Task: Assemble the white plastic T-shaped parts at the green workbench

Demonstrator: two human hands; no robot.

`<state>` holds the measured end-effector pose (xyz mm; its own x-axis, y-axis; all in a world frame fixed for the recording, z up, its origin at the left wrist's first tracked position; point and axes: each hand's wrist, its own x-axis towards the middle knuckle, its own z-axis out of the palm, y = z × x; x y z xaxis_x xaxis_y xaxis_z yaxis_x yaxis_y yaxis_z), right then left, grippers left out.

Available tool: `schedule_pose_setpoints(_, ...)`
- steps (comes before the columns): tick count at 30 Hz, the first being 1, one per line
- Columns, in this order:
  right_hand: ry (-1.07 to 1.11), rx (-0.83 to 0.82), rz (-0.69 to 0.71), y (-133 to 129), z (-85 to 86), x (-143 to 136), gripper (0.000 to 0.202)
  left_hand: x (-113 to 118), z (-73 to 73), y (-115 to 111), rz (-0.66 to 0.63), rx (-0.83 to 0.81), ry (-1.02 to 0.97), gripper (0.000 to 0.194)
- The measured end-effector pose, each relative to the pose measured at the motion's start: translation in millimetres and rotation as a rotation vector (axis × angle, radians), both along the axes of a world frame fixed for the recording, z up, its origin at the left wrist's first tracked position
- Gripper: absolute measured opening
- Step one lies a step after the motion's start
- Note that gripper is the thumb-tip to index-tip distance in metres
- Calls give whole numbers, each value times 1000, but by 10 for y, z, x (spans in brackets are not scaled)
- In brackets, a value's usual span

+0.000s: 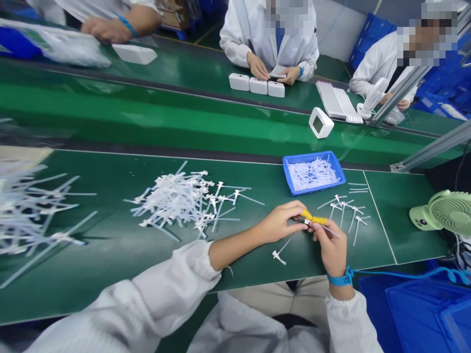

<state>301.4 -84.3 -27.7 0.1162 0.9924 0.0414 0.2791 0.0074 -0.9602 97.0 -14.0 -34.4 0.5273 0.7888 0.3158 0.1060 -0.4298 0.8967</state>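
Note:
My left hand [281, 223] pinches a small white plastic connector [306, 222] between thumb and index finger. Opposite it, my right hand [333, 247] is closed on a thin translucent tube [332, 231] that points at the connector; whether the two are joined is hidden by the fingers. Yellow finger covers sit on both index fingers. Just below the hands lies a connector with tubes [276, 255] on the green table. Several similar tubed connectors [344, 205] lie to the right of my right hand. Loose short tubes fill a blue tray [288, 182] behind the hands.
A large heap of tubed connectors [176, 198] lies left of centre, another pile [33, 211] at far left. A green fan [423, 217] stands at right. Past the green conveyor [165, 110], people work; a white device with a screen [321, 122] sits there. A blue wrist cord [397, 272] trails right.

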Motion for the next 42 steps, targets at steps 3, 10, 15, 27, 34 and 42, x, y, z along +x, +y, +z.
schedule_pose_setpoints(3,29,-21,12,-3,-5,5,24,-1,14,-3,17,-56,-19,23)
schedule_pose_setpoints(10,14,-31,-4,-18,42,-38,20,-23,40,-19,53,-198,-17,24)
schedule_pose_setpoints(15,-17,-20,24,-12,44,-39,18,-22,44,-16,66,-215,-8,23)
schedule_pose_setpoints(27,-196,81,23,-66,23,-72,24,-35,17,-37,88,-25,37,30)
schedule_pose_setpoints(34,-217,125,17,-57,-2,-97,25,-21,-19,-42,110,79,60,35)
schedule_pose_setpoints(42,50,111,-12,-31,-75,-107,12,-41,23,-67,55,147,30,11)
